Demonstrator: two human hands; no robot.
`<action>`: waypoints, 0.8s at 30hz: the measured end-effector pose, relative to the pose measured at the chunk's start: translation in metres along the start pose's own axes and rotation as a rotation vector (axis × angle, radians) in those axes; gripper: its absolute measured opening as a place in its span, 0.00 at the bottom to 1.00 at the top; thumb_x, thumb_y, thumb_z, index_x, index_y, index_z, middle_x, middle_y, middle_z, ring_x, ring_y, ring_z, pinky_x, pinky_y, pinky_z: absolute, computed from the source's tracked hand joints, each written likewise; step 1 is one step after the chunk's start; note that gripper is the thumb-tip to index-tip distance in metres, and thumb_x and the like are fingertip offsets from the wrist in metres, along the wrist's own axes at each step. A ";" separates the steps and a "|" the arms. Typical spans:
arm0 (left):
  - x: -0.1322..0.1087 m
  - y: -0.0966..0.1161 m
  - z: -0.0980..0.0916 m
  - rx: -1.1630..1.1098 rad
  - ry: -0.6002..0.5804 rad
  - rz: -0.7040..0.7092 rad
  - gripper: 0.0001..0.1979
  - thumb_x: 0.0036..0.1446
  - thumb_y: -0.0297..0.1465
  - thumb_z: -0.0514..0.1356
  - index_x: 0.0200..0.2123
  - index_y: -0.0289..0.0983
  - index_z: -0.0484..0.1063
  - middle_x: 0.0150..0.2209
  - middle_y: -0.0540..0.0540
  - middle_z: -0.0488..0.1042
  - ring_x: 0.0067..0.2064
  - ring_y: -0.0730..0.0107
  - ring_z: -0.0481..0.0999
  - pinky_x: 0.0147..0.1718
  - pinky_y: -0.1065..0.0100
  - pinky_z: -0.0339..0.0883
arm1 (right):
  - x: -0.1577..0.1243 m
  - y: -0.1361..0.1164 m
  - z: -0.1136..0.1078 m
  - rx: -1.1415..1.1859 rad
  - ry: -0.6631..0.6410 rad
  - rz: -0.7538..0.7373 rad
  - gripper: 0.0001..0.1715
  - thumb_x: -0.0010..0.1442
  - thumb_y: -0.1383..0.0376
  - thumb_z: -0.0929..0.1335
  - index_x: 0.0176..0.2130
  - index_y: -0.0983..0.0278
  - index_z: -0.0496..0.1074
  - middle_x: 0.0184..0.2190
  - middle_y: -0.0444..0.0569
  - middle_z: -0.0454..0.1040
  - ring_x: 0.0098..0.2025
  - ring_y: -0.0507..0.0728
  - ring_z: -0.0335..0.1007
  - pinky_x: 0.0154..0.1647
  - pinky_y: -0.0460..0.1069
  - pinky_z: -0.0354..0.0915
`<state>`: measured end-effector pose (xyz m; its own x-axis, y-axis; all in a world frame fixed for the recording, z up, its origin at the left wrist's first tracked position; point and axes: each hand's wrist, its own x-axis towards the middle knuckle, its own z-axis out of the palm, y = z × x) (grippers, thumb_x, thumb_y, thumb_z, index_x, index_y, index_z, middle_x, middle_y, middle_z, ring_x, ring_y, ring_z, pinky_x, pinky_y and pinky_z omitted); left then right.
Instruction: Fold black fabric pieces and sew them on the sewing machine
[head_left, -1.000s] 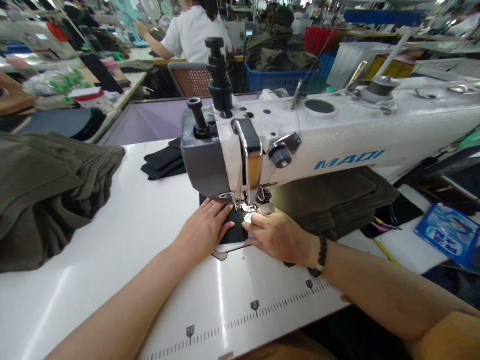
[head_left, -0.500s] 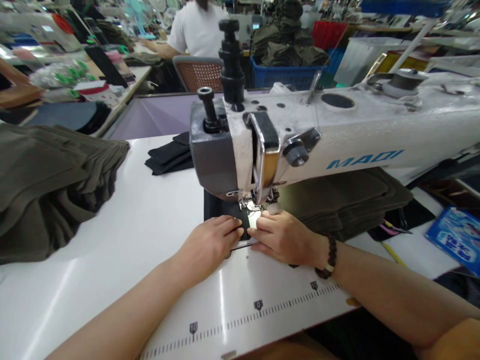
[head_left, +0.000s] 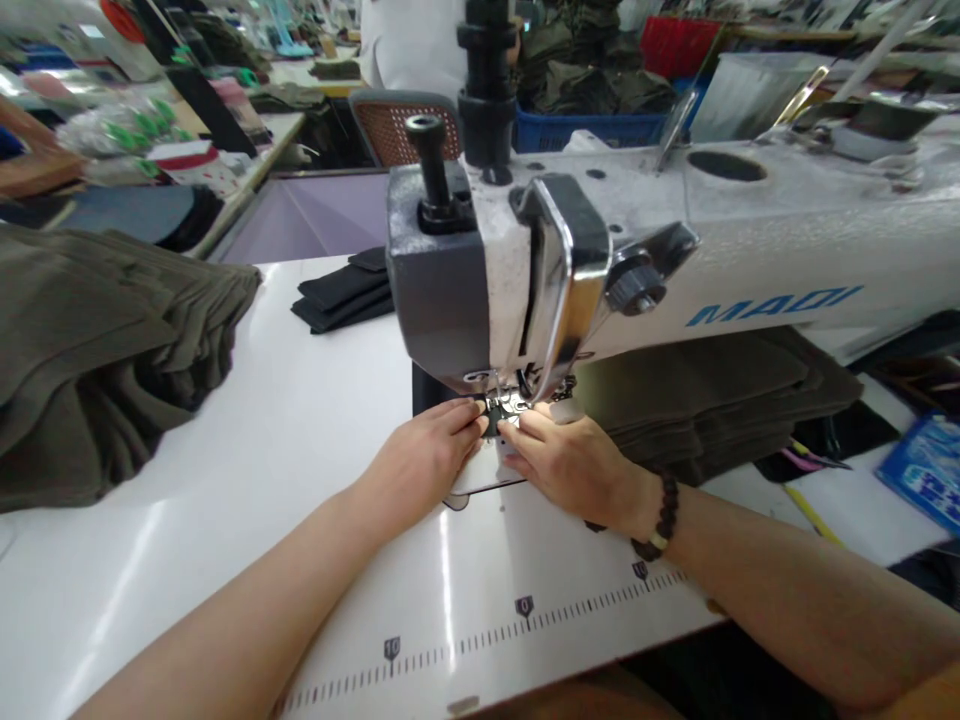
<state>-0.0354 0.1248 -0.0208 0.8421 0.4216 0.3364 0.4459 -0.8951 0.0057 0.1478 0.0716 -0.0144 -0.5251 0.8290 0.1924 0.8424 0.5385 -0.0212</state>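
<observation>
A black fabric piece (head_left: 427,392) lies under the presser foot (head_left: 495,400) of a white sewing machine (head_left: 765,250). My left hand (head_left: 427,450) presses and grips its near end, fingers held together with the thumb close by. On the other side my right hand (head_left: 577,465) is closed, its thumb and fingertips at the fabric's right edge beside the foot. A pale band (head_left: 568,410) wraps one right finger. The fingers and the machine head hide much of the fabric. Only a short dark strip shows between my fingertips.
Folded black pieces (head_left: 345,292) lie left of the machine head. A heap of brown-grey fabric (head_left: 112,350) covers the table's left, and another stack (head_left: 720,400) sits under the machine arm. A yellow stick-like tool (head_left: 814,512) and a blue packet (head_left: 926,470) lie right.
The black fabric has slid away from me under the foot, so less of it shows in front. Both hands have moved slightly forward with it. The view has shifted a little.
</observation>
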 end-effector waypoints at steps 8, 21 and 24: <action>0.003 -0.005 0.006 0.008 -0.033 -0.101 0.12 0.60 0.29 0.48 0.38 0.30 0.70 0.36 0.41 0.73 0.40 0.63 0.72 0.39 0.65 0.71 | 0.001 -0.002 -0.001 -0.010 0.014 0.024 0.08 0.57 0.62 0.65 0.36 0.65 0.68 0.30 0.47 0.70 0.32 0.56 0.62 0.31 0.50 0.51; 0.006 -0.008 0.007 -0.013 -0.019 -0.112 0.12 0.60 0.29 0.49 0.41 0.31 0.68 0.39 0.40 0.73 0.45 0.61 0.71 0.42 0.63 0.70 | 0.002 -0.001 -0.002 -0.017 0.011 0.012 0.08 0.58 0.61 0.64 0.35 0.64 0.67 0.29 0.48 0.70 0.32 0.56 0.62 0.31 0.50 0.49; 0.006 -0.008 0.007 -0.011 -0.012 -0.108 0.12 0.59 0.29 0.49 0.41 0.31 0.68 0.39 0.40 0.73 0.45 0.61 0.71 0.42 0.63 0.70 | 0.001 -0.001 -0.001 -0.019 0.017 0.019 0.08 0.58 0.61 0.64 0.35 0.65 0.67 0.30 0.48 0.70 0.32 0.56 0.62 0.31 0.50 0.49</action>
<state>-0.0322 0.1354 -0.0258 0.7930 0.5170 0.3223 0.5307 -0.8460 0.0513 0.1460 0.0718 -0.0130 -0.5069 0.8362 0.2091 0.8544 0.5195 -0.0062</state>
